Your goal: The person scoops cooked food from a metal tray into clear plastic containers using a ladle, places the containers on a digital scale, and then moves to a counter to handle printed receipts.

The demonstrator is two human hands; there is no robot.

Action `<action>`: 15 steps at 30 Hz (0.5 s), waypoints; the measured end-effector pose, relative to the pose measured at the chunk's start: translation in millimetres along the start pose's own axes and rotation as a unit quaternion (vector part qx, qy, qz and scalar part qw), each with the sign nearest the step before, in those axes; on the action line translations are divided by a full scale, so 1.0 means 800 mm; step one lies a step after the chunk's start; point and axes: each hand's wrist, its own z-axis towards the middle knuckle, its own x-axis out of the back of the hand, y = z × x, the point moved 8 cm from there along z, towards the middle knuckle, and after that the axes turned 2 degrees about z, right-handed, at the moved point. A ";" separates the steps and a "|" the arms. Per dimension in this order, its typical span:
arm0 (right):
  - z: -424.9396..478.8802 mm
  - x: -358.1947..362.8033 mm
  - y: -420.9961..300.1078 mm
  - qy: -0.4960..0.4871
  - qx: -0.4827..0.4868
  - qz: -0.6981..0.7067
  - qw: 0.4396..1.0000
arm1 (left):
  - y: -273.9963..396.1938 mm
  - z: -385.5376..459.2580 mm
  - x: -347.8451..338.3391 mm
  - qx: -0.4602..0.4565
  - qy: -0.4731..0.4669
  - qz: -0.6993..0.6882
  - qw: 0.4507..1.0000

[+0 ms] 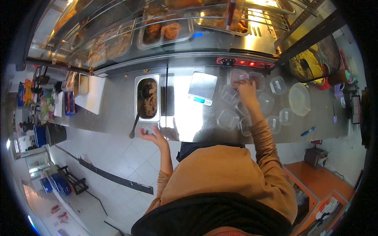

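My right hand (245, 88) reaches over a clear plastic container (238, 75) at the back of the steel counter, its fingers at the container; whether they grip it cannot be told. Beside it stands another container with brown food (257, 81). Several clear containers (228, 119) are spread around my right forearm. My left hand (152, 136) is raised near the counter's front edge, fingers apart and holding nothing. Just beyond it sits a steel pan (159, 97) of brown minced food (151, 100) with a dark-handled spoon (135, 124). A digital kitchen scale (203, 87) lies between the pan and the containers.
A heated glass display cabinet with trays of fried food (171, 31) runs along the back. At the right are a translucent bowl (299, 99), a blue pen (308, 131) and a tub of yellow food (310, 63). A white cutting board (92, 94) lies at the left.
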 end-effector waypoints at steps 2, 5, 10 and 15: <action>0.003 0.005 -0.001 -0.016 0.048 -0.032 0.998 | 0.049 0.041 0.009 -0.104 0.015 0.198 0.975; 0.005 0.030 -0.012 0.028 0.102 0.001 0.994 | 0.079 0.088 0.008 -0.142 0.030 0.262 0.954; 0.001 0.061 -0.098 0.064 0.175 0.117 0.976 | 0.079 0.126 -0.001 -0.083 0.012 -0.139 0.987; 0.014 -0.012 -0.172 0.006 0.211 0.081 0.974 | 0.084 0.143 -0.053 -0.079 -0.226 -0.090 0.967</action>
